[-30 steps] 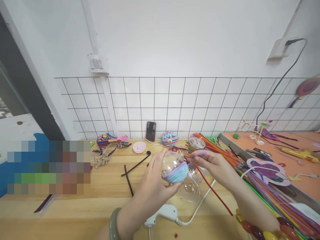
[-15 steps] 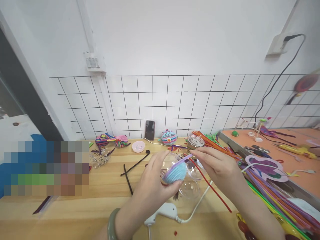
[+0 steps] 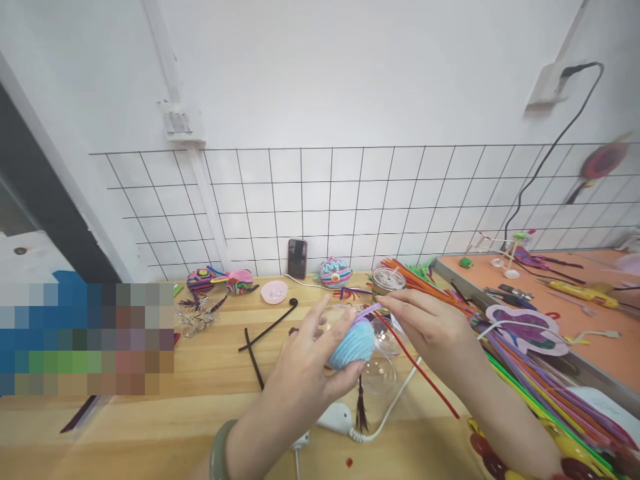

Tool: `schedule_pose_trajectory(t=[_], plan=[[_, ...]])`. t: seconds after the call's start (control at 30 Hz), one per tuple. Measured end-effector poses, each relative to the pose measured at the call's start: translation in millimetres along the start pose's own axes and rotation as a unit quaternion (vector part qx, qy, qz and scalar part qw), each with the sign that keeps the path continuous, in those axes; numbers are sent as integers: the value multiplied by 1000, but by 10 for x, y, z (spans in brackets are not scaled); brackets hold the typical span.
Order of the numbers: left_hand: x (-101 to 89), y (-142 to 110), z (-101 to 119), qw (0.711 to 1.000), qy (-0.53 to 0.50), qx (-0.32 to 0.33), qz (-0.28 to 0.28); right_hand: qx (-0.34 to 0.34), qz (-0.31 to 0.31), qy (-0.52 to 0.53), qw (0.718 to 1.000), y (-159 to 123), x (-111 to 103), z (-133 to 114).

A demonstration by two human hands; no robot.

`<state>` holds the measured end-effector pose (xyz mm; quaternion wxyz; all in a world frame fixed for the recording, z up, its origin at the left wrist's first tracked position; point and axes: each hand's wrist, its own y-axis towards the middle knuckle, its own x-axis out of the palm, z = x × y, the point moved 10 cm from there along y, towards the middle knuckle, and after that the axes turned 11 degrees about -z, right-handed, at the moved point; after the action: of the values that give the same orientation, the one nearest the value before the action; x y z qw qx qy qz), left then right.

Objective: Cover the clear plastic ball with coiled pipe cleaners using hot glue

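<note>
My left hand (image 3: pixel 303 377) is wrapped round a clear plastic ball (image 3: pixel 351 345), whose near side is covered with rows of light blue pipe cleaner. A purple pipe cleaner (image 3: pixel 369 311) borders the blue rows. Its free end is pinched between the fingertips of my right hand (image 3: pixel 430 327), just right of the ball. From near the ball a red pipe cleaner (image 3: pixel 420 370) slants down to the right, and a dark tassel (image 3: pixel 361 410) hangs below. Clear half-spheres (image 3: pixel 381 375) lie on the table behind the ball. My left fingers hide part of its far side.
A white glue gun (image 3: pixel 337 419) with its cord lies below my hands. Bundled pipe cleaners (image 3: pixel 545 407) run along the right. Behind stand a pink dish (image 3: pixel 274 292), a phone (image 3: pixel 297 259), a decorated ball (image 3: pixel 335 273) and a tin (image 3: pixel 389 280). Black stems (image 3: pixel 267 327) lie left.
The ball has turned in my left hand, so the blue rows face me more and the tassel shows below. My right hand has drawn the purple pipe cleaner along the blue edge.
</note>
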<state>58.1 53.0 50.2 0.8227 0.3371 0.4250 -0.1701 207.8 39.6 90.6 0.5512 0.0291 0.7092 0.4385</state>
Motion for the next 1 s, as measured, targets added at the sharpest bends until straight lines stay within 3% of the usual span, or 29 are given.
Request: schedule_pose_trajectory(t=[0.2,0.33,0.57,1.0], plan=[[-39,-2,14,1000,-1,12,16,-12,22,1,1000,-2,-37,-31],[-54,-12,32,999,0,23,32,-25,-7,49,998,23,1,-84],[16,2,55,999,-11,37,2,-71,-49,101,991,44,54,-211],[55,-1,61,999,4,45,-10,-67,-64,88,992,35,82,-173]])
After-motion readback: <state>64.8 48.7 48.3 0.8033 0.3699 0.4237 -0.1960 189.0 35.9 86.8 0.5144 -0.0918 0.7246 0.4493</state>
